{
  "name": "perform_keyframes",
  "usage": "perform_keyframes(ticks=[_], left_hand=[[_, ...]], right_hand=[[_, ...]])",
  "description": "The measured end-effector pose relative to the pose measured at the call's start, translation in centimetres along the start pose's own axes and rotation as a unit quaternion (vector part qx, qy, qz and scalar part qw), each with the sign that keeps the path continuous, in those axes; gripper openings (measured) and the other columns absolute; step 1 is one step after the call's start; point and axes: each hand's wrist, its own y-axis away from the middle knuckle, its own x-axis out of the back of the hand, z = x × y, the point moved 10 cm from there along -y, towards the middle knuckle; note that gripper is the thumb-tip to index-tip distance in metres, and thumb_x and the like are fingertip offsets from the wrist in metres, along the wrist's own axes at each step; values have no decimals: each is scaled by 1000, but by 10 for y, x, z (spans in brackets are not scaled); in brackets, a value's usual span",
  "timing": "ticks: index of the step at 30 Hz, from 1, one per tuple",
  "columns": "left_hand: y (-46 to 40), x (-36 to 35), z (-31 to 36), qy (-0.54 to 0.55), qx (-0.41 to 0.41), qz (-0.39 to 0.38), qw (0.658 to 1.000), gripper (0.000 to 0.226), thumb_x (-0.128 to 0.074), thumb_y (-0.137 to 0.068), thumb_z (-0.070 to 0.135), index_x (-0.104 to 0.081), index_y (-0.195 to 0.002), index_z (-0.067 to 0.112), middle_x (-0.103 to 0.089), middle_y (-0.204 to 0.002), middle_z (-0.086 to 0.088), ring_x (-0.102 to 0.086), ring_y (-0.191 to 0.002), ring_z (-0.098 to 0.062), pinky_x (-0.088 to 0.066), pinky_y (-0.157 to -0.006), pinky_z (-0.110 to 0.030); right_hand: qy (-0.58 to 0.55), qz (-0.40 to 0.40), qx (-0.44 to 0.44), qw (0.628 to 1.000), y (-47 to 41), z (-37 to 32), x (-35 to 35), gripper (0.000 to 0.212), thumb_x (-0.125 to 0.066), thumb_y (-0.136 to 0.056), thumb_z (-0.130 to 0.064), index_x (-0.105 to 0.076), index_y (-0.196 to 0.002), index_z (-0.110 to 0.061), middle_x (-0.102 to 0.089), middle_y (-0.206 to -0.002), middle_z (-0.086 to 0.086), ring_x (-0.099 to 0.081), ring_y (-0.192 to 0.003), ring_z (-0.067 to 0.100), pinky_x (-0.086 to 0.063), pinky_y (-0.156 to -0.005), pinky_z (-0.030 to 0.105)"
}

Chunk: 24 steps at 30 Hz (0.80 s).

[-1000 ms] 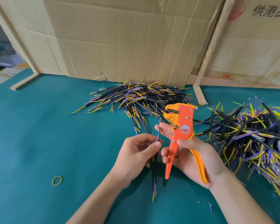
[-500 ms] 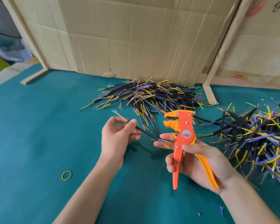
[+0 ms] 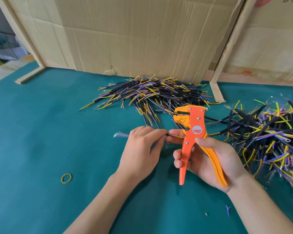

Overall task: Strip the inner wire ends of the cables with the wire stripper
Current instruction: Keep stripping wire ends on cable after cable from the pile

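My right hand (image 3: 208,159) grips the orange wire stripper (image 3: 192,129) by its handles, jaws up and facing left. My left hand (image 3: 142,147) pinches a short black cable (image 3: 172,136) and holds it level. The cable's yellow and purple inner wire ends point right, touching my right fingers just left of the stripper's body and below its jaws. Its other end (image 3: 119,135) sticks out blurred to the left of my left hand. A pile of black cables (image 3: 152,93) with yellow and purple ends lies behind the hands.
A second, larger cable pile (image 3: 271,134) spreads along the right side of the teal table (image 3: 41,132). A yellow rubber band (image 3: 66,178) lies at the front left. Cardboard panels (image 3: 142,36) on wooden frames wall off the back. Small insulation scraps (image 3: 227,209) lie at the front right.
My left hand has turned the cable from upright to level and brought its wire ends rightward against the stripper. The stripper has stayed upright in my right hand.
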Motion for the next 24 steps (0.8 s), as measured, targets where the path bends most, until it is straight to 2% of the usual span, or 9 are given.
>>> perform_keyframes(ticks=[2, 4, 7, 10, 13, 16, 21, 24], left_hand=[[1, 7, -3, 11, 15, 29, 999, 14, -61, -96, 20, -74, -94, 16, -61, -73, 6, -57, -69, -21, -49, -68, -40], [0, 9, -3, 23, 26, 43, 998, 13, -62, -95, 20, -73, -92, 16, -55, -71, 11, -53, -64, -16, -48, -61, -36], [0, 8, -4, 30, 53, 46, 997, 12, -62, -94, 20, -73, -90, 18, -55, -69, 13, -50, -62, -12, -44, -59, -31], [3, 2, -19, 94, 133, 34, 986, 16, -62, -97, 17, -76, -101, 23, -61, -64, 10, -57, -61, -13, -53, -60, -29], [9, -8, -34, 169, 216, 11, 962, 24, -59, -99, 16, -76, -96, 33, -64, -65, 10, -62, -47, -13, -54, -52, -28], [13, -15, -43, 255, 281, 14, 925, 29, -59, -98, 14, -74, -86, 35, -64, -60, 8, -54, -39, -11, -59, -54, -36], [14, -22, -45, 369, 317, -8, 874, 25, -60, -99, 10, -78, -96, 27, -60, -60, 5, -44, -42, -10, -55, -56, -25], [14, -26, -45, 412, 335, -38, 847, 23, -60, -99, 9, -79, -102, 22, -58, -61, 2, -43, -45, -10, -55, -61, -25]], right_hand=[[-6, 7, 10, 1000, 0, -3, 1, 75, -83, -75, -29, -56, -137, 4, -58, -135, 29, -64, -85, 32, -55, -78, 43], [-6, 21, 21, 1000, -1, -5, 4, 77, -84, -73, -30, -56, -137, 4, -59, -133, 28, -64, -85, 32, -55, -78, 43], [9, 38, 27, 999, -2, -6, 7, 78, -85, -71, -31, -57, -136, 3, -60, -132, 27, -64, -84, 32, -56, -76, 43], [42, 63, 26, 997, -3, -5, 12, 72, -83, -70, -26, -60, -133, 1, -60, -133, 29, -66, -82, 34, -57, -74, 44], [76, 76, 17, 994, -4, -2, 13, 64, -73, -74, -22, -61, -132, 0, -62, -131, 29, -68, -81, 37, -58, -73, 44], [87, 87, 9, 992, -4, 0, 12, 61, -73, -73, -22, -64, -130, -2, -63, -131, 27, -68, -81, 37, -59, -72, 45], [89, 94, -1, 992, -3, 3, 8, 54, -64, -80, -15, -63, -132, -2, -66, -126, 26, -67, -80, 38, -58, -71, 44], [76, 82, -8, 994, -5, 8, 2, 62, -71, -76, -15, -60, -136, -2, -63, -127, 29, -66, -80, 39, -57, -71, 45]])
